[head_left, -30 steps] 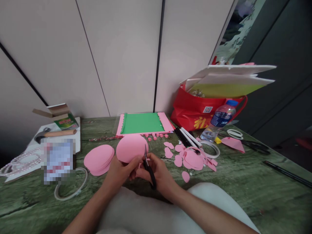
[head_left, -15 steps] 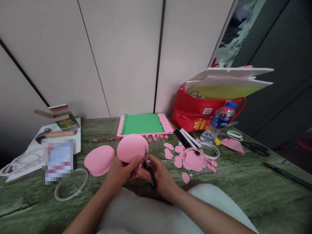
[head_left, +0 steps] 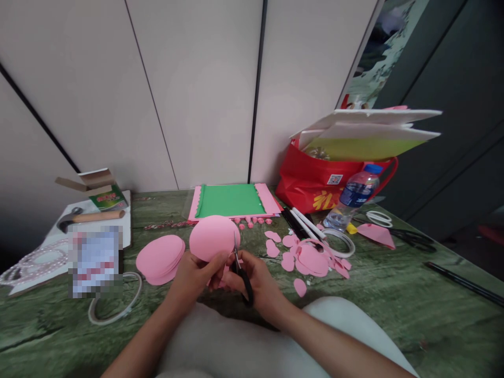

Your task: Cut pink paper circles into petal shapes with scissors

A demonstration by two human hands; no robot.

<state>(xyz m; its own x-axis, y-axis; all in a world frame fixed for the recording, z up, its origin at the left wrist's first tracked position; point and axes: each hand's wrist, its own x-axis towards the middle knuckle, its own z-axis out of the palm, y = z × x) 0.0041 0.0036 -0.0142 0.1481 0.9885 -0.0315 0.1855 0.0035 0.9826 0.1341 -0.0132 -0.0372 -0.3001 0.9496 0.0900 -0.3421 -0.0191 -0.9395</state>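
My left hand [head_left: 202,275] pinches the lower edge of a round pink paper disc [head_left: 212,239], held up above the table. Black-handled scissors [head_left: 245,286] are in my right hand [head_left: 258,281], their blades pointing up across the disc's right edge. Left of my hands lies a stack of pink paper discs [head_left: 160,257]. Several pink paper offcuts and petal shapes [head_left: 313,260] are scattered to the right. Behind the disc lies a green sheet [head_left: 230,199] on pink paper, with small rolled pink pieces [head_left: 254,221] in front of it.
On the right stand a red bag [head_left: 303,176] and a water bottle [head_left: 354,194]; tape rolls [head_left: 350,244], white pens [head_left: 309,223] and another pair of scissors [head_left: 417,239] lie near. At left are a hammer [head_left: 98,216], an opened box [head_left: 108,197] and a tape ring [head_left: 114,317].
The paper disc has shifted very slightly in my left hand. Otherwise, both hands and the scissors stay almost in the same place.
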